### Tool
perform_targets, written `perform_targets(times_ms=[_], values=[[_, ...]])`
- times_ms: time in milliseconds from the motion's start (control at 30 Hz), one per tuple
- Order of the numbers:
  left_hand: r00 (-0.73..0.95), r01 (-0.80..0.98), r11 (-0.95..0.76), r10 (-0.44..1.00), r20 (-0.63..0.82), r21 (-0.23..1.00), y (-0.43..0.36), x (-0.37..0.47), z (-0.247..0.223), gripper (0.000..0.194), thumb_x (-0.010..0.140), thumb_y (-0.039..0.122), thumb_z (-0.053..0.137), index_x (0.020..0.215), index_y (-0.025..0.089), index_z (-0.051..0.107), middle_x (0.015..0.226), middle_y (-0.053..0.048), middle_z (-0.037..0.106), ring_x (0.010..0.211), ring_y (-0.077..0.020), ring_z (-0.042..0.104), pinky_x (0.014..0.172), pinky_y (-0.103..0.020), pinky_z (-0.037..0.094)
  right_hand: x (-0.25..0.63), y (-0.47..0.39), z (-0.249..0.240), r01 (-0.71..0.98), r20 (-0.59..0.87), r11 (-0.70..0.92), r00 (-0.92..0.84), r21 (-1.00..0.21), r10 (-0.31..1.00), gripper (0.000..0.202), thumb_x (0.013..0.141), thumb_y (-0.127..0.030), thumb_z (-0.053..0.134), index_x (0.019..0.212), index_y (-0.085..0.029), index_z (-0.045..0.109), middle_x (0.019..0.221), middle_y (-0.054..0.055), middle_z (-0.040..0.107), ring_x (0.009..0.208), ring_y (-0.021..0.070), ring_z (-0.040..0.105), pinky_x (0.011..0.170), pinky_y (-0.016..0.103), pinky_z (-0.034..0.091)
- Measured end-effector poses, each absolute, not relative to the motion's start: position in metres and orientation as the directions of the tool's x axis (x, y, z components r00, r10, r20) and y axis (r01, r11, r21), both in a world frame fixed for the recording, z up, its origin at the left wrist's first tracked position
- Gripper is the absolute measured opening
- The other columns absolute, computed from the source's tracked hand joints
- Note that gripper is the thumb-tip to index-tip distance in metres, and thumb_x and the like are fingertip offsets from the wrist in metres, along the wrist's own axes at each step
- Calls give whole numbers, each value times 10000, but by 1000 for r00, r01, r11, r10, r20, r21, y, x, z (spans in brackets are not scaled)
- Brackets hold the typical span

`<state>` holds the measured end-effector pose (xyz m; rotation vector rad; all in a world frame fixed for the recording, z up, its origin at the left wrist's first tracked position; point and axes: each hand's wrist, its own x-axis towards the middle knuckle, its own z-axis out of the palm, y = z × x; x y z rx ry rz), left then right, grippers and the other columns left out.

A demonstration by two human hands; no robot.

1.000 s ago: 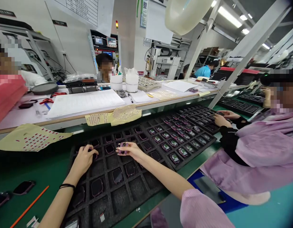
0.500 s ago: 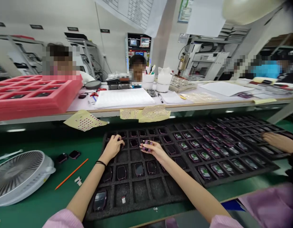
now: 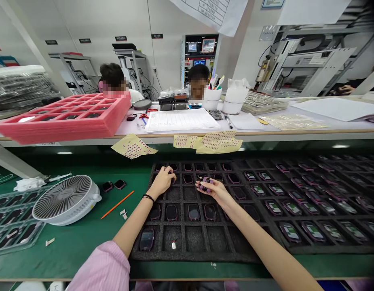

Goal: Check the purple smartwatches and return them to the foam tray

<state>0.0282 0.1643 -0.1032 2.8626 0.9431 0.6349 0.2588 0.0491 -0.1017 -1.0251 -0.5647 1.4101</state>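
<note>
My left hand reaches over the upper left compartments of a black foam tray, its fingers curled down; what they grip, if anything, is hidden. My right hand holds purple watch cases between thumb and fingers, above the tray's middle. Dark-screened watches lie in many compartments, one of them a watch at the near left corner. A small white-tipped part lies in the compartment beside it.
On the green bench are a white fan, an orange stick, two loose watches and a clear tray. More black foam with lit watches extends right. A shelf edge crosses behind, carrying pink foam. Two people sit beyond.
The view has swung left, bringing the clear tray into sight. Another person's hand at the right is out of view. Both my hands keep about the same place over the tray.
</note>
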Motion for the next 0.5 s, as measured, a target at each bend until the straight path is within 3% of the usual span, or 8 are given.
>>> perform_targets(times_ms=[333,500], values=[[730,560,-812,577,368,163,165,28,-105,375,863,44,359,854,203,699,1019,-85,471,894,-227,393,851,-389,437,258,47,-97,-497,-237,-155,106,-854,966,347,543,-227,861,844,-125,721,876,114,750,850,260,711,871,439,537],[728,558,-812,577,371,169,166,28,-105,377,852,38,365,855,210,701,1011,-87,477,908,-235,392,859,-396,434,259,46,-98,-522,-215,-197,-28,-830,976,319,628,-235,810,911,-126,711,934,119,744,908,260,703,895,431,526]])
